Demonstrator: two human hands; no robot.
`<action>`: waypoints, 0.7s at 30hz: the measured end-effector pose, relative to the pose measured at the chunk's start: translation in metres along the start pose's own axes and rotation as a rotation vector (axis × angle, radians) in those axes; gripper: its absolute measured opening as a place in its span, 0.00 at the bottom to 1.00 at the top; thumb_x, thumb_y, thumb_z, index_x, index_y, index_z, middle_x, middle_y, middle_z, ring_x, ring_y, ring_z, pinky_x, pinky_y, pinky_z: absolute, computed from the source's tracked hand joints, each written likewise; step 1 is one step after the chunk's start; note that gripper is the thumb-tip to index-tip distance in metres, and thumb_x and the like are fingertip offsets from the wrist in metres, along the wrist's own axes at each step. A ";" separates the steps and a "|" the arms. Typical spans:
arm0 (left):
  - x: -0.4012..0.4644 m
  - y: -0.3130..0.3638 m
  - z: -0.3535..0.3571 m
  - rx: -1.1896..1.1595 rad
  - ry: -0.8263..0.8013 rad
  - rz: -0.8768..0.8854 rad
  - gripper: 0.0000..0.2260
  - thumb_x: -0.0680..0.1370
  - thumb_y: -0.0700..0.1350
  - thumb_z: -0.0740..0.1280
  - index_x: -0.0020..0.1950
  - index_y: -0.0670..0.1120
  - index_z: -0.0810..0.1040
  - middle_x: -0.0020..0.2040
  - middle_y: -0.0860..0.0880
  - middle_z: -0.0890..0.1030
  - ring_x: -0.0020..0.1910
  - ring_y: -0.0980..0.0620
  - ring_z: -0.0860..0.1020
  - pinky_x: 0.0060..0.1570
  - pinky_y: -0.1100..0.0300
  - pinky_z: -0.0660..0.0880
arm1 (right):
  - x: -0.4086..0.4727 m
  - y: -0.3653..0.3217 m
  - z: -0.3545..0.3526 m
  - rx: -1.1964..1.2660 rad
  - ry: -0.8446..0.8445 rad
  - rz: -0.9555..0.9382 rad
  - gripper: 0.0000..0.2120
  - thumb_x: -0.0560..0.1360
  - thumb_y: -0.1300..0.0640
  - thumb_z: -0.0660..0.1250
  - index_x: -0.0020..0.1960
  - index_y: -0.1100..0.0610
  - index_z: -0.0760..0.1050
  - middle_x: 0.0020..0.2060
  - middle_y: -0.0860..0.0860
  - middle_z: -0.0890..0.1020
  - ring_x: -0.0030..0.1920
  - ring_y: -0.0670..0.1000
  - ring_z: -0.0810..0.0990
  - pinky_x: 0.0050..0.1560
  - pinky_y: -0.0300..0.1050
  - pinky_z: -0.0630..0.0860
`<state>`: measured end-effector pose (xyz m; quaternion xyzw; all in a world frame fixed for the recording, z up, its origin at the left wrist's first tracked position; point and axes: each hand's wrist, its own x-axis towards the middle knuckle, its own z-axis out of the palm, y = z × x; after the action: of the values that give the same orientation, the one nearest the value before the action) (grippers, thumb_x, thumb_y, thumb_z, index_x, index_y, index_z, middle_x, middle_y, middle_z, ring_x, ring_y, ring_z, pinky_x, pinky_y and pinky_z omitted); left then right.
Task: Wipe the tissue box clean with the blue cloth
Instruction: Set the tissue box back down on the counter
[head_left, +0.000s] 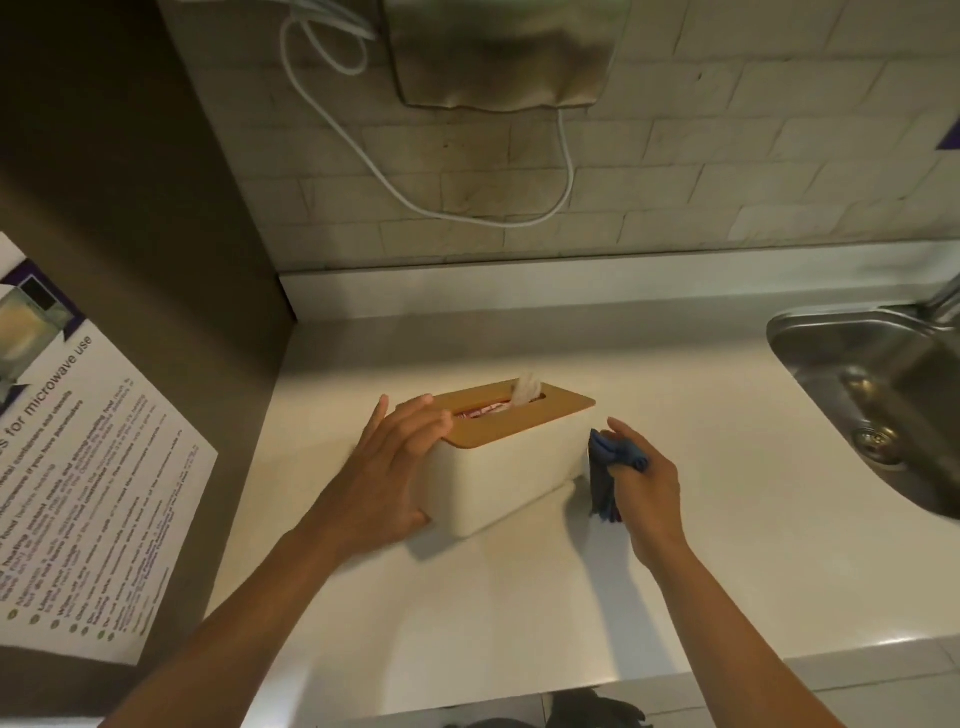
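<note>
Forearms: reach in from the near edge, one to each side of the box.
Left hand (395, 467): laid against the left end of the tissue box (506, 462), fingers (415, 415) straight and spread over the lid corner, thumb low on the near wall; gripping nothing, likely bracing the box against sliding.
Right hand (647, 483): fingers curled round the bunched blue cloth (608, 470), pressed to the right end wall, apparently mid-wipe.
Tissue box: white body, wooden lid (540, 415), tissue (527, 387) protruding from the slot; stands on the tabletop (519, 597), angled to the near edge.
Sink (878, 395): set into the tabletop, well apart on the right.
Notice (78, 467): microwave-use sheet fixed to the left panel.
</note>
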<state>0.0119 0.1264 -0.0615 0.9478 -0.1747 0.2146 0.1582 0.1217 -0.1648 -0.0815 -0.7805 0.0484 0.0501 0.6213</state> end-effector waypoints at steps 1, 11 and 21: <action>0.000 -0.005 0.005 0.013 0.009 0.012 0.46 0.65 0.46 0.82 0.76 0.44 0.60 0.77 0.44 0.64 0.79 0.39 0.60 0.72 0.28 0.58 | 0.002 -0.002 0.000 -0.054 -0.009 -0.036 0.21 0.77 0.65 0.61 0.61 0.45 0.79 0.53 0.45 0.83 0.53 0.52 0.81 0.51 0.51 0.82; -0.024 -0.035 0.039 -0.068 -0.085 -0.120 0.40 0.69 0.41 0.81 0.71 0.52 0.58 0.83 0.46 0.49 0.80 0.39 0.60 0.48 0.52 0.82 | 0.017 -0.018 -0.001 -0.355 -0.282 -0.021 0.26 0.77 0.69 0.59 0.68 0.45 0.72 0.47 0.44 0.84 0.51 0.48 0.79 0.57 0.44 0.73; -0.013 -0.041 0.043 -0.222 -0.119 -0.432 0.54 0.71 0.39 0.79 0.83 0.56 0.43 0.82 0.58 0.36 0.76 0.37 0.66 0.57 0.43 0.80 | 0.000 -0.023 0.002 -0.406 -0.282 -0.055 0.27 0.74 0.70 0.56 0.53 0.40 0.80 0.39 0.40 0.84 0.45 0.42 0.80 0.49 0.42 0.77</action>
<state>0.0323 0.1506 -0.1134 0.9510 0.0002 0.0991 0.2930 0.1243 -0.1575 -0.0602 -0.8756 -0.0711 0.1501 0.4537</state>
